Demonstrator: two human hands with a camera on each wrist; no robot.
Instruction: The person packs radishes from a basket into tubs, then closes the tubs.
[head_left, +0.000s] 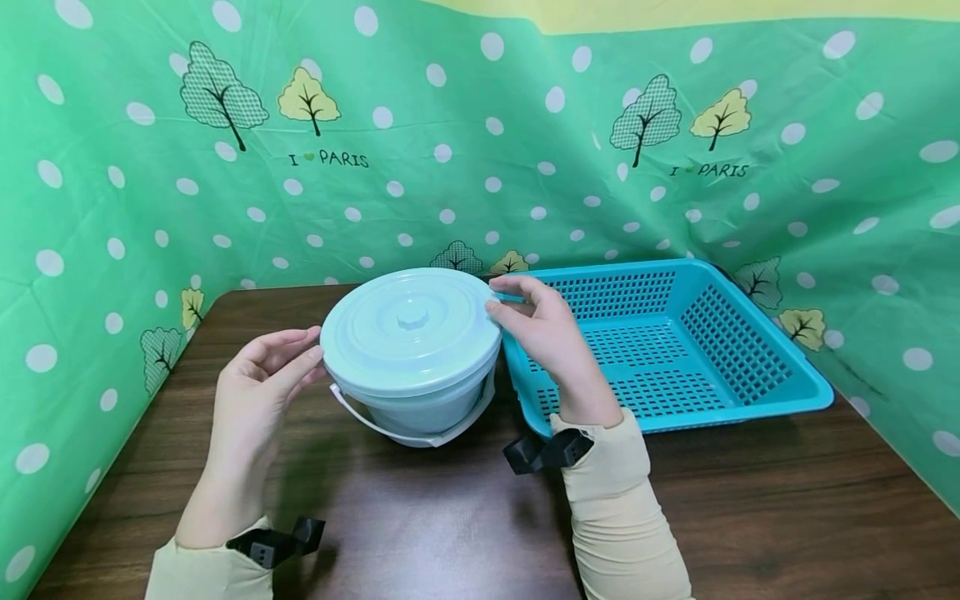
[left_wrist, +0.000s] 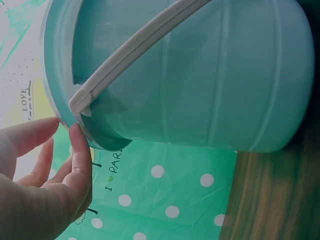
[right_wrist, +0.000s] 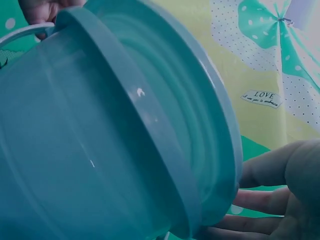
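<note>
A pale blue round lid point(head_left: 411, 315) with a small centre knob lies over a matching bucket point(head_left: 427, 408) on the table. My left hand point(head_left: 262, 383) pinches the lid's left edge with thumb and fingertips, close by the bucket's handle joint in the left wrist view. On the opposite side, my right hand point(head_left: 543, 333) grips the lid's right edge between thumb and fingers. From the right wrist view, the lid's underside point(right_wrist: 185, 115) shows above the bucket's rim point(right_wrist: 145, 112), so that side sits raised. The white handle point(head_left: 420, 437) hangs down at the front.
A blue perforated plastic basket point(head_left: 660, 421) stands right of the bucket, close beside my right forearm. The dark wooden table point(head_left: 420, 533) extends toward me. A green dotted cloth point(head_left: 450, 108) with printed trees hangs behind and at both sides.
</note>
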